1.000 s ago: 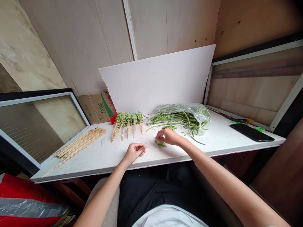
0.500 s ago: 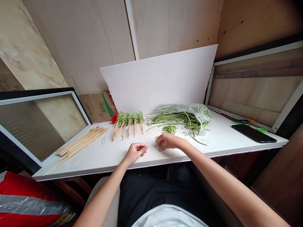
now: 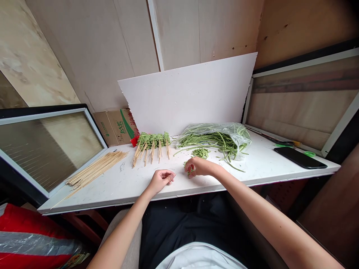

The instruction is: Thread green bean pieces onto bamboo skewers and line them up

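My left hand [image 3: 162,181] rests at the table's front edge, thumb and fingers pressed together; anything inside them is hidden. To its right, my right hand [image 3: 196,167] reaches down with curled fingers around some cut long bean pieces [image 3: 191,170]. A small heap of cut long beans [image 3: 200,152] lies just behind that hand. Further left stand several bean skewers [image 3: 153,140], green pieces threaded at the far end, with bare sticks pointing toward me. Loose bamboo skewers [image 3: 97,169] lie in a bundle at the left.
A clear plastic bag [image 3: 230,129] of whole long beans [image 3: 207,140] lies at the back of the white table [image 3: 266,170]. At the right is a black phone [image 3: 300,158]. A white board [image 3: 187,95] and a cardboard box [image 3: 113,127] stand behind; framed panes flank both sides.
The fingers of my right hand have shifted slightly at the bean pieces and look a little more spread. My left hand has stayed in place.
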`<state>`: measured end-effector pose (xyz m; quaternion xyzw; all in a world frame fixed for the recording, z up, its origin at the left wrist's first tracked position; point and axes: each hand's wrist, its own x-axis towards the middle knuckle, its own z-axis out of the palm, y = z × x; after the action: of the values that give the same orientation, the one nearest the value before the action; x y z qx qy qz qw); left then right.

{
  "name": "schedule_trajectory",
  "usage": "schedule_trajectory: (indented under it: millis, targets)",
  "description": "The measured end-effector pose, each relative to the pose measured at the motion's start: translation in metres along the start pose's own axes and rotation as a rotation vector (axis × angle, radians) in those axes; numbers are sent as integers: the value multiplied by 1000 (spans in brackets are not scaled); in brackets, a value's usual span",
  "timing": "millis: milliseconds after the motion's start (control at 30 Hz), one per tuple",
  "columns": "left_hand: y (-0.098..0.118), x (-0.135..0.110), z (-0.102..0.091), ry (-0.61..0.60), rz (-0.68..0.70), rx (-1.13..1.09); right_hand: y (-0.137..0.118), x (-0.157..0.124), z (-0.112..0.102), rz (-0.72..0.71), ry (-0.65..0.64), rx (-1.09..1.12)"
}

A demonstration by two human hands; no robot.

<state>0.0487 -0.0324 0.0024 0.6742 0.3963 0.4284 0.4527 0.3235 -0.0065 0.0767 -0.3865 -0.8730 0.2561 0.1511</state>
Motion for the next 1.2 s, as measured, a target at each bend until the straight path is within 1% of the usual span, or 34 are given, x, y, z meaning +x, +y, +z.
schedule_trajectory:
  millis: [167,400,533,633,700,800,933,1033,1200]
  targets:
    - [3,-1,0,-32,19,-22,-6,2,5,-100,95,-74]
    - [13,-4,2,-37,-13,-80,-21,3,14,-203,147,-58]
    - [12,-3,2,-57,-9,-61,-27,7,31,-280,171,-11]
    - [11,-2,2,-55,-18,-60,-30,11,46,-381,186,-29]
    - [11,-2,2,-52,-12,-61,-31,13,51,-419,209,-42]
    - [9,-1,2,-48,3,-63,-29,14,49,-421,274,-37]
    - [7,0,3,-3,-14,-62,-20,14,37,-393,380,-45]
    - [6,1,4,25,-28,-56,-17,14,34,-394,389,-58]
    - [4,1,3,14,-39,-46,-22,14,44,-430,378,-39]
